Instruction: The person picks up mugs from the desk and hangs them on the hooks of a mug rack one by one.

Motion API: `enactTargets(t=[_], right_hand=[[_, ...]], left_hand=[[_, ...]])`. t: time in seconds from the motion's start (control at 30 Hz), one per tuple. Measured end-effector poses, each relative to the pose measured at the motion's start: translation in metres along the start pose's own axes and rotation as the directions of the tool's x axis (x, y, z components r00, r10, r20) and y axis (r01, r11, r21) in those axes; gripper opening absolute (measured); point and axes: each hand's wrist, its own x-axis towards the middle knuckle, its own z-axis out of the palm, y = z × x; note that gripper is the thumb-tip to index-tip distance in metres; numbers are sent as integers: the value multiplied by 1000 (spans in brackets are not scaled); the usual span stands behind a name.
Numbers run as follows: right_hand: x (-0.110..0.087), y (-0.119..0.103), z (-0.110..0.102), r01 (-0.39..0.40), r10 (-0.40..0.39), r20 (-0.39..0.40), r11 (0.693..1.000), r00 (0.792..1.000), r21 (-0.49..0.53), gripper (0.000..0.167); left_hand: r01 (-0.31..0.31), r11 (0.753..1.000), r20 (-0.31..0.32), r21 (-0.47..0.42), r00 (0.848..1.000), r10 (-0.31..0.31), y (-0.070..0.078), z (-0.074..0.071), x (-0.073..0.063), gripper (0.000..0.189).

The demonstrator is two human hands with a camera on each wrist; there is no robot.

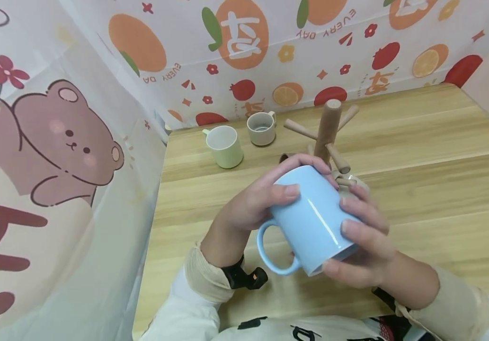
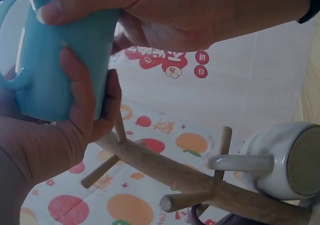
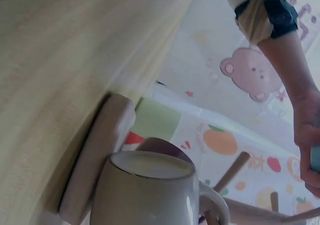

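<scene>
A light blue mug (image 1: 312, 213) is held tilted between both hands above the table, its handle toward the lower left. My left hand (image 1: 261, 199) grips its upper left side, the thumb lying across the wall. On the other side my right hand (image 1: 368, 241) grips it with fingers and thumb. Just beyond the hands stands a wooden mug tree (image 1: 328, 125) with several pegs. A whitish mug (image 2: 275, 160) is by the tree's lower pegs; the hands partly hide it in the head view. Behind my left hand a dark mug (image 1: 284, 157) barely shows.
A pale green mug (image 1: 225, 149) and a small beige cup (image 1: 262, 130) stand at the back left of the wooden table (image 1: 440, 189). A fruit-print curtain (image 1: 287, 28) hangs behind the table, and a bear-print sheet (image 1: 78, 142) hangs along the left side.
</scene>
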Motion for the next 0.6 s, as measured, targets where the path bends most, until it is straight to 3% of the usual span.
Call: enactTargets(t=[0.2, 0.3, 0.53, 0.6], right_hand=[[7, 7, 11, -138, 123, -188, 988, 974, -72, 32], [6, 10, 8, -238, 219, -208, 969, 953, -68, 42], [-1, 11, -7, -452, 452, -221, 890, 864, 53, 58], [-2, 10, -9, -476, 478, -194, 877, 857, 55, 59]], left_hand=[[52, 968, -22, 246, 999, -49, 7, 0, 7, 50], [47, 949, -32, 311, 999, -39, 8, -1, 8, 51], [20, 918, -42, 396, 999, -4, 5, -1, 7, 55], [20, 915, -48, 403, 999, -1, 4, -2, 6, 53]])
